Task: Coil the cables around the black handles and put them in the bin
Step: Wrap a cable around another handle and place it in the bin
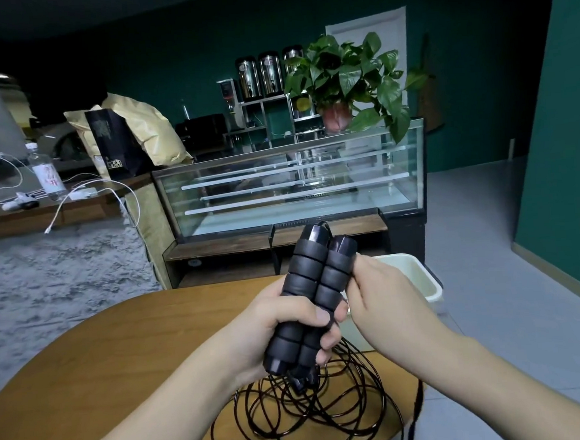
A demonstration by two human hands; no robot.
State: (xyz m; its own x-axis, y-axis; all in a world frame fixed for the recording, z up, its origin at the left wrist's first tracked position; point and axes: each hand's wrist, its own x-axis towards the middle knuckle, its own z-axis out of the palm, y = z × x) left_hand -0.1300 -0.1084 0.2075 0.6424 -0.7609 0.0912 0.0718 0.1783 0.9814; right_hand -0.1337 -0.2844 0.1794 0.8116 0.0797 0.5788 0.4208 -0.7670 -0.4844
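Two black ribbed handles [311,280] stand side by side, nearly upright, above the round wooden table [96,364]. My left hand [279,327] grips both handles around their lower half. My right hand [376,292] touches the right handle near its upper part, fingers curled against it. The thin black cable [305,414] hangs from the handles' lower ends and lies in loose tangled loops on the table. A pale bin [419,276] stands just behind my right hand, at the table's far right edge.
A glass display case [293,181] with a potted plant [344,82] stands behind the table. A counter at the left holds a water bottle [47,175], white charger cables and bags. Grey carpet lies to the left, tiled floor to the right.
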